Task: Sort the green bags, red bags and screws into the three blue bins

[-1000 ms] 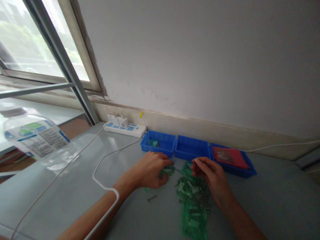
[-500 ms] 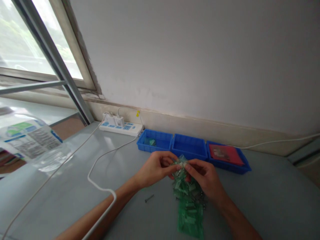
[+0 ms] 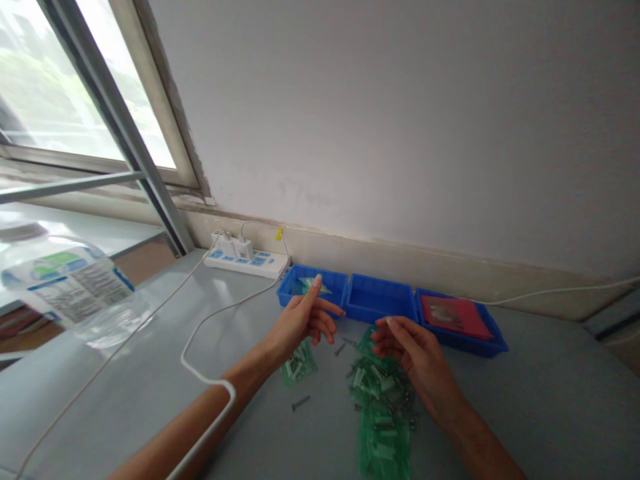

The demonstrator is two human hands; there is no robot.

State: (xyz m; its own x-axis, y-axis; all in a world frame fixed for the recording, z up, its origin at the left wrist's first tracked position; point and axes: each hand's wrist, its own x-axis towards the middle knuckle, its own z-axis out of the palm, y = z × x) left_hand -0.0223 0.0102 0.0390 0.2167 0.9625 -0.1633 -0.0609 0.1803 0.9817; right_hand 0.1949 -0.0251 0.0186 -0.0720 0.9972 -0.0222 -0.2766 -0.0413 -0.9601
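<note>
My left hand [image 3: 301, 319] is open just in front of the left blue tray [image 3: 286, 293], its thumb raised and fingers apart. Green-and-white material [image 3: 304, 285] lies in that tray behind the thumb. Below my left hand, a small green bag [image 3: 299, 365] with hardware rests on the table. My right hand [image 3: 411, 343] hovers at the upper right of a pile of green bags [image 3: 383, 400] holding screws and pale plugs. Its fingers are curled, and whether they hold anything is hard to see. Loose screws [image 3: 301, 403] lie between the two groups of bags.
A middle blue tray [image 3: 381, 299] and a right blue tray with a red packet [image 3: 456, 316] stand along the wall. At the left are a power strip [image 3: 250, 261], a white cable [image 3: 193, 333] and a large clear bottle [image 3: 80, 287].
My hands have moved apart, and the left has let go of the green bag it held. A small bag now lies by my left hand, and more loose screws show on the table.
</note>
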